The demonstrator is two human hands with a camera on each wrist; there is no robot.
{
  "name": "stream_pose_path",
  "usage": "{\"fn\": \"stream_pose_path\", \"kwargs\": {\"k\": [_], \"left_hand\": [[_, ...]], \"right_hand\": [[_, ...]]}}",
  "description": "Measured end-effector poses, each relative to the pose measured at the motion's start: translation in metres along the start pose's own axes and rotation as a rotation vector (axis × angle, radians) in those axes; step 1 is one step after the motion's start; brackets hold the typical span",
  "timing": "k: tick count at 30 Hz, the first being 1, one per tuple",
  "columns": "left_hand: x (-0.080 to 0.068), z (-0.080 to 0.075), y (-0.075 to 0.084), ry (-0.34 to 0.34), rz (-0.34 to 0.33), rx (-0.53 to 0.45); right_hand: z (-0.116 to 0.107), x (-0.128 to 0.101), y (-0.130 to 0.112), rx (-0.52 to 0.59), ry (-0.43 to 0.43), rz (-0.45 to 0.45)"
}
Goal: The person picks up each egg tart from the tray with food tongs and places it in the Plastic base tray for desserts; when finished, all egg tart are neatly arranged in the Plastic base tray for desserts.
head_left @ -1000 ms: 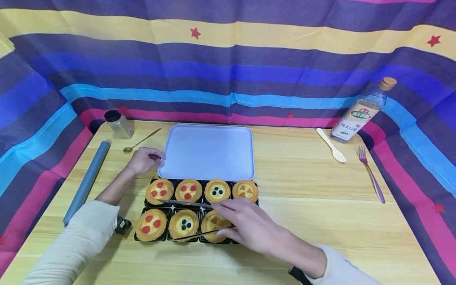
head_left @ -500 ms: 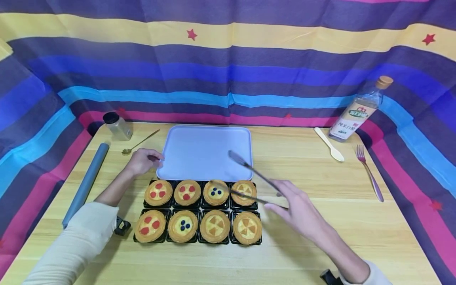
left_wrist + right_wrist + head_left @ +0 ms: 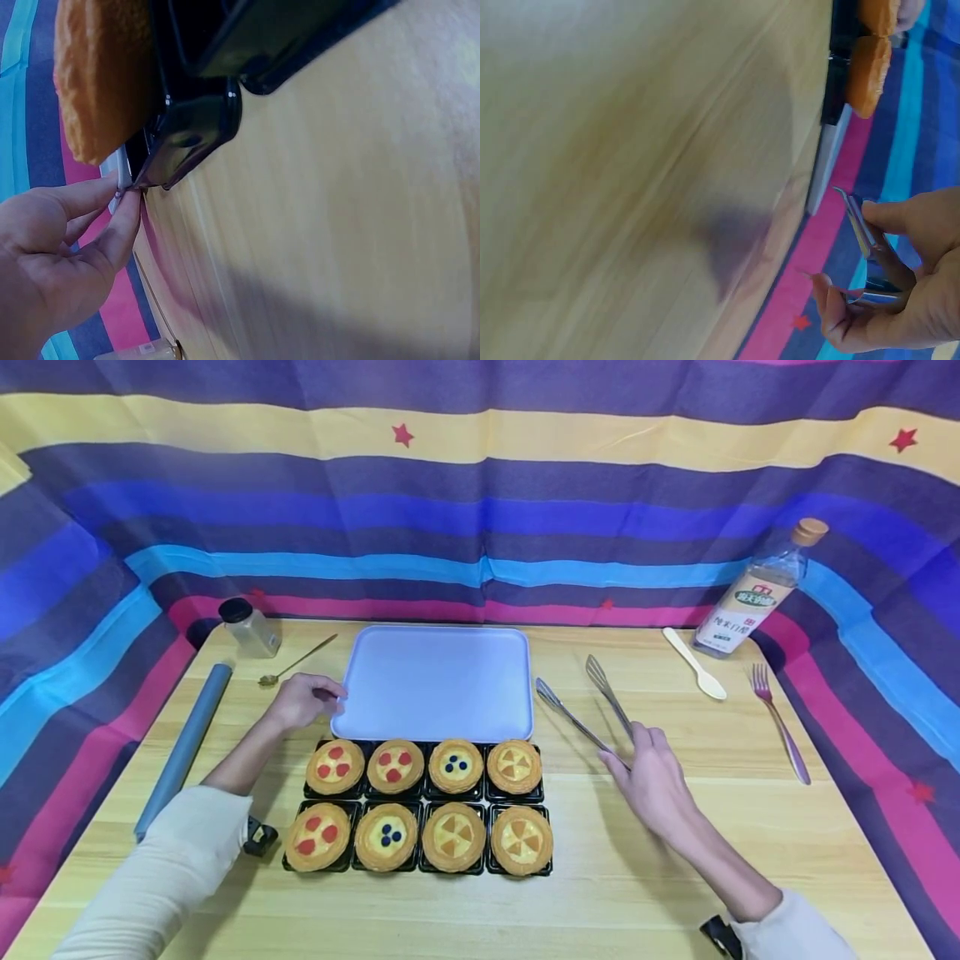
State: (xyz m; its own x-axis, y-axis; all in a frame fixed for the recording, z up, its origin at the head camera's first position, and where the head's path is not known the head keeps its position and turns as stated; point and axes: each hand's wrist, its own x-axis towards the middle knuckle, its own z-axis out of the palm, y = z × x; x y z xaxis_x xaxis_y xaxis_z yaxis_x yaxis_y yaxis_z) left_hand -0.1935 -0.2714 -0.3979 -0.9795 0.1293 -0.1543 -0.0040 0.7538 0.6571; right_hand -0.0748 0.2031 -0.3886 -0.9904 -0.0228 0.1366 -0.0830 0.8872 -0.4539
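In the head view, my left hand (image 3: 303, 700) pinches the left edge of a pale lavender rectangular tray (image 3: 438, 681). The left wrist view shows my thumb and fingers at the rim. My right hand (image 3: 662, 785) holds metal tongs (image 3: 576, 721) right of the tray, their two arms spread with nothing between them. Several egg tarts sit in black plastic holders in two rows in front of the tray. Some have red pieces, like this tart (image 3: 335, 767); others carry dark blue berries, like this tart (image 3: 456, 767), or orange-brown triangles, like this tart (image 3: 523, 841).
A grey-blue roll (image 3: 183, 752), a black-capped jar (image 3: 251, 628) and a thin gold spoon (image 3: 298, 660) lie at the left. At the right are a white spoon (image 3: 693, 662), a labelled bottle (image 3: 750, 602) and a fork (image 3: 778, 722). Striped cloth (image 3: 480, 518) surrounds the wooden table.
My right hand has moved from over the tarts to the right with the tongs, and the tongs' tips now point away from me. My left hand stays at the tray's edge.
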Motion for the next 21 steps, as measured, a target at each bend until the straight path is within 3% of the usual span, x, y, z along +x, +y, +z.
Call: {"fn": "stream_pose_path", "kwargs": {"k": [8,13,21], "left_hand": [[0.001,-0.001,0.000,-0.005,-0.010,0.000],[0.002,-0.001,-0.001,0.001,0.000,0.016],[-0.002,0.000,0.002,0.003,0.000,0.055]], "right_hand": [[0.001,0.011,-0.002,-0.052,-0.190,0.109],[0.009,0.017,-0.005,-0.089,-0.287,0.131],[0.023,0.023,-0.008,-0.167,-0.321,0.133]]}}
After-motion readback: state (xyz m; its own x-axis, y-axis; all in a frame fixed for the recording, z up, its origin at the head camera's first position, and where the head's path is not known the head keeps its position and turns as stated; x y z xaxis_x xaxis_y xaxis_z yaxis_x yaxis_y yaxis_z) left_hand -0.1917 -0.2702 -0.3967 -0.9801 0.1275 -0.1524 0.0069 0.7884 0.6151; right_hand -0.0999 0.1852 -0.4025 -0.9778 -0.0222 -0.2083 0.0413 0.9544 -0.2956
